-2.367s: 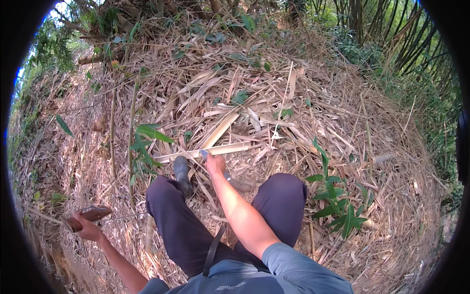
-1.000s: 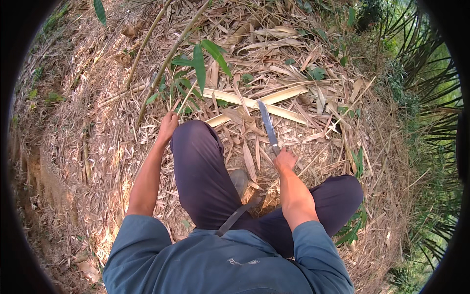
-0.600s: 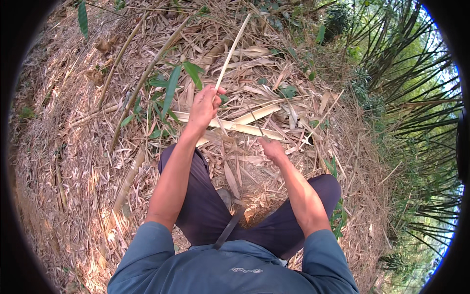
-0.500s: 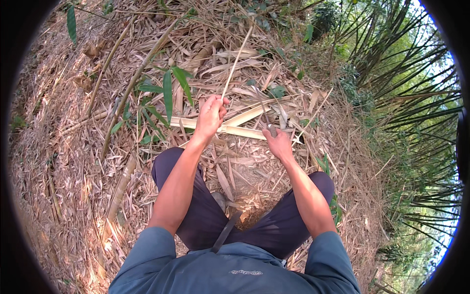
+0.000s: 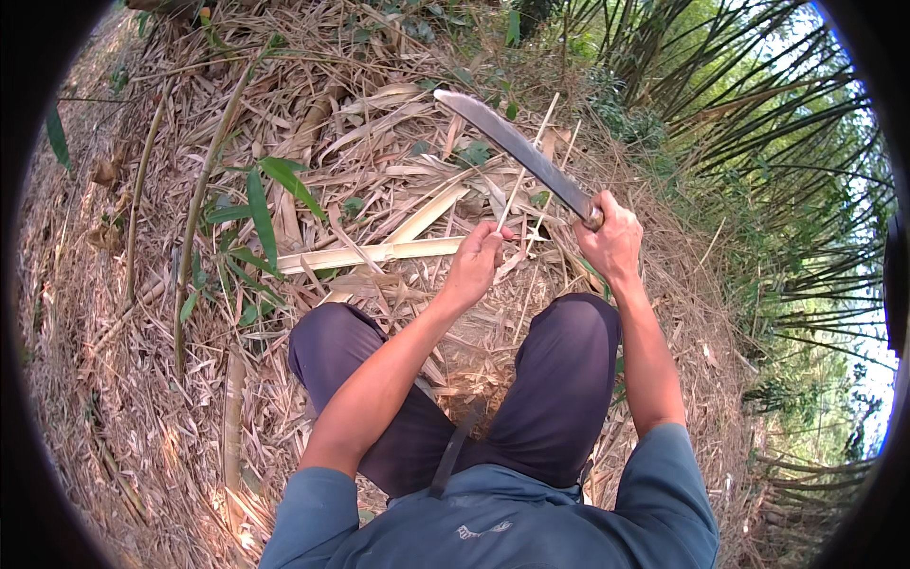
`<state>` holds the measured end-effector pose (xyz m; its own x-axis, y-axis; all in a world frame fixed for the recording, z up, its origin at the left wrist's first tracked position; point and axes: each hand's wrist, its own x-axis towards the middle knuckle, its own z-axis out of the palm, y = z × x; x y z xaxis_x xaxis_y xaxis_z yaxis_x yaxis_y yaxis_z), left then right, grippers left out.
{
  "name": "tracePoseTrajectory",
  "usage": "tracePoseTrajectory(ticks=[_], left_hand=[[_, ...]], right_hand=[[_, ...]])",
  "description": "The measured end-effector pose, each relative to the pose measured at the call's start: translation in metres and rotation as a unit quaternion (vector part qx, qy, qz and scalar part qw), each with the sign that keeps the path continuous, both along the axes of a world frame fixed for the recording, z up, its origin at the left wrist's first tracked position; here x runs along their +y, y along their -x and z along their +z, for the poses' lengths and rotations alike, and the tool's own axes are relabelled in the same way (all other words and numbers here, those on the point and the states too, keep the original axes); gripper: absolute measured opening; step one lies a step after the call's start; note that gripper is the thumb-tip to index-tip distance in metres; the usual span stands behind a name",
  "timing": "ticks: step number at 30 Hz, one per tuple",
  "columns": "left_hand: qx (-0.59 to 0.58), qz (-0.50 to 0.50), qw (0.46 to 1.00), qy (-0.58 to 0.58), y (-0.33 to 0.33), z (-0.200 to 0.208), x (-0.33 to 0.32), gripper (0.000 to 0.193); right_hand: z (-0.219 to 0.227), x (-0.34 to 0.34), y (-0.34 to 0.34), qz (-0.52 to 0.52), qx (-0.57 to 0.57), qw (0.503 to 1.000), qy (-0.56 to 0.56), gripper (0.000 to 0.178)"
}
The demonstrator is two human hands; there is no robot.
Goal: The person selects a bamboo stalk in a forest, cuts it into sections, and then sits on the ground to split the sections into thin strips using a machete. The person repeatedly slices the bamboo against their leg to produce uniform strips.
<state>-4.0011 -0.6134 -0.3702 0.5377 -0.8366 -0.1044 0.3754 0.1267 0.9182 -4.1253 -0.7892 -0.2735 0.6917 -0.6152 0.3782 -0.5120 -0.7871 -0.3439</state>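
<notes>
My left hand [image 5: 476,266] pinches a thin pale stick [image 5: 519,180] near its lower end, and the stick slants up and to the right. In my right hand [image 5: 609,240] is a machete [image 5: 519,147], gripped by its handle. Its long, curved grey blade points up and to the left, crossing above my left hand; from here I cannot tell whether it touches the stick. Just left of my left hand, split bamboo strips [image 5: 355,256] lie crossed on the dry leaves, their pale inner sides up.
Dry bamboo leaves [image 5: 284,161] cover the ground. A green-leaved shoot [image 5: 258,209] and a slanting stem [image 5: 194,228] stand at left. My bent knees [image 5: 569,332] are close below my hands. Dense bamboo stalks [image 5: 806,218] rise at right.
My right hand has lifted the machete from beside the strips, its blade now raised. My left hand has moved right with the stick, and the view has shifted.
</notes>
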Motion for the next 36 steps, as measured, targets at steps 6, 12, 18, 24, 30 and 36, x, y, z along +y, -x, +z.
tracePoseTrajectory(ticks=[6, 12, 18, 24, 30, 36], left_hand=[[0.021, -0.114, 0.992, -0.052, 0.064, -0.024, 0.000, 0.027], [0.055, -0.201, 0.977, -0.055, 0.083, -0.060, 0.021, 0.029], [0.019, -0.133, 0.991, -0.016, 0.076, -0.064, 0.002, 0.038], [-0.081, -0.135, 0.986, -0.062, 0.057, -0.063, -0.022, 0.034], [-0.176, -0.099, 0.979, -0.014, 0.078, -0.052, -0.032, 0.029], [-0.333, -0.131, 0.934, -0.003, 0.096, -0.054, -0.033, 0.026]], right_hand=[[-0.080, 0.023, 0.119, -0.100, -0.002, 0.991, 0.094, 0.031], [-0.120, 0.061, 0.143, -0.092, -0.006, 0.993, 0.076, 0.035], [-0.131, 0.038, 0.126, -0.017, 0.011, 0.997, 0.074, 0.039], [-0.135, 0.009, 0.104, 0.048, 0.048, 0.998, 0.013, 0.005], [-0.140, -0.004, 0.129, 0.097, 0.072, 0.992, 0.037, 0.019], [-0.129, -0.014, 0.146, 0.102, 0.060, 0.992, 0.042, 0.033]])
